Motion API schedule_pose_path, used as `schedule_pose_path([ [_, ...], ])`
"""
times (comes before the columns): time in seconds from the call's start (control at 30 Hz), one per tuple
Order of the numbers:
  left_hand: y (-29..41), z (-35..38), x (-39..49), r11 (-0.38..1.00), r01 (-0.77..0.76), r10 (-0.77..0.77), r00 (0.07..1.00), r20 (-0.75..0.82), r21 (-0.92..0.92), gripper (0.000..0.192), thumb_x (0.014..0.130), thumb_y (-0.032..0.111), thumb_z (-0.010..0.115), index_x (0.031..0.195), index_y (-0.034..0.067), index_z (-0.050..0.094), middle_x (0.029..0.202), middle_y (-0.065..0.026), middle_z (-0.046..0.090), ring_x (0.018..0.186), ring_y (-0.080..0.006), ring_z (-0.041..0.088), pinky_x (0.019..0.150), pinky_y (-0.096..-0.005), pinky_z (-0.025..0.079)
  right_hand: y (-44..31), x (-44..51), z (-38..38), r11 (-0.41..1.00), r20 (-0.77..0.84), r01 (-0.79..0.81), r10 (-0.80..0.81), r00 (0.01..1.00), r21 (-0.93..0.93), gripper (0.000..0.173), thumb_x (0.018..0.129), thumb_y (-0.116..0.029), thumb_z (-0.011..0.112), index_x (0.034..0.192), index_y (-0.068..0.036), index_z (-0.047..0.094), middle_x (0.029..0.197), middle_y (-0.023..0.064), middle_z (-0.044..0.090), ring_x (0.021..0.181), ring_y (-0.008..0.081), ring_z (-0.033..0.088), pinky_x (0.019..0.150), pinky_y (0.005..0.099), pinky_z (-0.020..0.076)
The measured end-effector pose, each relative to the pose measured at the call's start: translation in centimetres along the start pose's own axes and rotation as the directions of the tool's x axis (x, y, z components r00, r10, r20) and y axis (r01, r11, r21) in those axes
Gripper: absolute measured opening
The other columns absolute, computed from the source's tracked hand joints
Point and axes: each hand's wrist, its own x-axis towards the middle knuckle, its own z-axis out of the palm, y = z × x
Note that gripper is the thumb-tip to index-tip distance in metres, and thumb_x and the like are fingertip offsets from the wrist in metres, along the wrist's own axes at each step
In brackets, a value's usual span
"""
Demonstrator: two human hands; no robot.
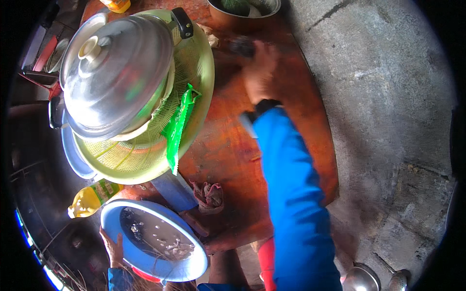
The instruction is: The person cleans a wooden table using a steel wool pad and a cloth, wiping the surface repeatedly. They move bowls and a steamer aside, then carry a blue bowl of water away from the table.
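Observation:
My right hand (259, 74), blurred, is stretched over the far part of a reddish-brown wooden table (225, 145). Its fingers are around a dark wad (242, 46), too blurred to name for certain, low over the tabletop. At the lower left, my left hand (112, 245) grips the outer rim of a light blue plastic basin (194, 260). The basin is tilted and holds murky water (145, 229) with pale scraps in it. Beside it on the table lies a crumpled, reddish-edged cloth (209, 196).
A yellow-green mesh basket (198, 109) carries a lidded metal pot (123, 80) and a green plastic packet (178, 127). Near them are a bottle of yellow oil (87, 200) and a blue box-like object (174, 192). A metal bowl (233, 16) stands at the far edge. Concrete floor (378, 109) lies right.

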Motion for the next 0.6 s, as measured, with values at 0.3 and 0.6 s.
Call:
schedule_pose_path([
  [0.3, -1.1, 0.6, -0.3, 0.999, -0.008, 0.009, 1.000, -0.013, 0.044, 0.084, 0.089, 0.022, 0.068, 0.155, 0.002, 0.018, 0.151, -0.0275, 0.033, 0.140, -0.0430, 0.034, 0.116, -0.0481, 0.027, 15.3, -22.2, -23.1, 0.814, 0.090, -0.260, 0.354, 0.931, -0.519, 0.063, 0.072, 0.007, 0.070, 0.131, -0.010, 0.058, 0.133, 0.0159, 0.057, 0.125, 0.0389, 0.049, 0.108, 0.0500, 0.0390],
  [0.6, -2.7, 2.2, 1.9, 0.980, -0.173, 0.175, 0.984, -0.018, 0.097, 0.083, 0.094, 0.030, 0.065, 0.154, 0.000, 0.016, 0.152, -0.0297, 0.030, 0.141, -0.0440, 0.031, 0.116, -0.0497, 0.026, 11.5, -11.3, -16.5, 0.940, 0.179, 0.001, 0.064, 0.982, -0.341, 0.055, 0.074, 0.011, 0.062, 0.127, -0.006, 0.059, 0.126, 0.0153, 0.061, 0.119, 0.0388, 0.052, 0.103, 0.0472, 0.0423],
])
